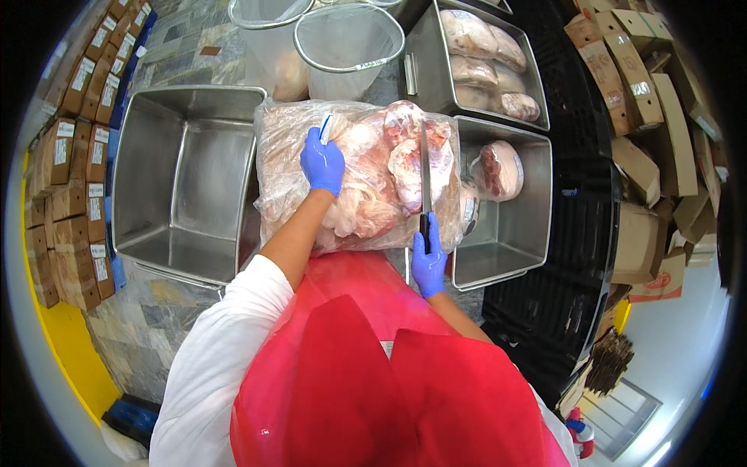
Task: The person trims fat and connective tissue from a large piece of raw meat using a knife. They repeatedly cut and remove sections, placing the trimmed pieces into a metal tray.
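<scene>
Centrally, raw meat (pixel 405 170) lay on clear plastic sheeting (pixel 282 152), nearer its right edge. Knife (pixel 426 171): blade stood over the meat, handle was gripped by the gloved right hand (pixel 429 263). Gloved left hand (pixel 322 163): was closed on a white-and-blue strip (pixel 326 128), toward the sheeting's far left corner. Left steel bin (pixel 201 187), right steel bin (pixel 502 240): flanked the sheeting.

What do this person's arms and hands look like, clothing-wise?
The left hand and right hand wear plain blue-violet gloves ending at the wrist. A white sleeve covers the left upper arm, leaving the forearm bare. The right sleeve is mostly hidden by red clothing. No cables show.
</scene>
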